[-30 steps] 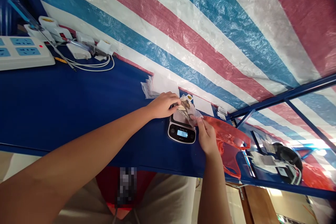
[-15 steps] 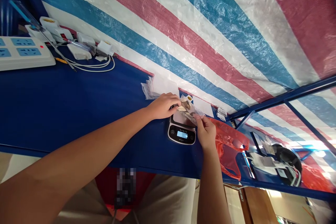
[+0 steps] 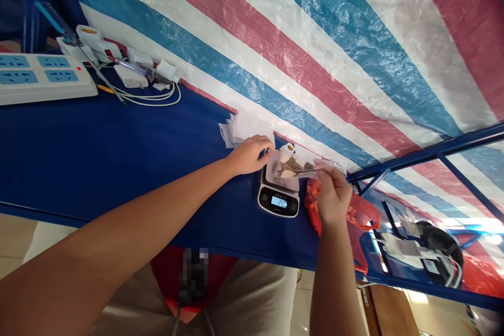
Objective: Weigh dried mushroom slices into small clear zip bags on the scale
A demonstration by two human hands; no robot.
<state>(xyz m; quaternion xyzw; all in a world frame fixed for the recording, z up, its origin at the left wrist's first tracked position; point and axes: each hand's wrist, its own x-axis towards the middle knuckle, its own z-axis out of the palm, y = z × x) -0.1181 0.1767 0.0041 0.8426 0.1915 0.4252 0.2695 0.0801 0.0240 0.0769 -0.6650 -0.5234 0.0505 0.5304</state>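
A small digital scale with a lit display stands on the blue table. Over its plate is a clear plastic bag with tan and dark brown pieces inside. My left hand is at the bag's left end, its thumb and fingers pinched at the edge. On the other side, my right hand has its fingers closed on the bag's right end. White sheets and small clear bags lie behind my left hand.
A white power strip, chargers and cables lie at the left. Right of the scale is a red plastic bag. A blue metal frame and striped sheeting stand behind.
My right hand has moved right with the bag's end, stretching the bag out more level over the scale. The display reading has changed. The view has shifted slightly.
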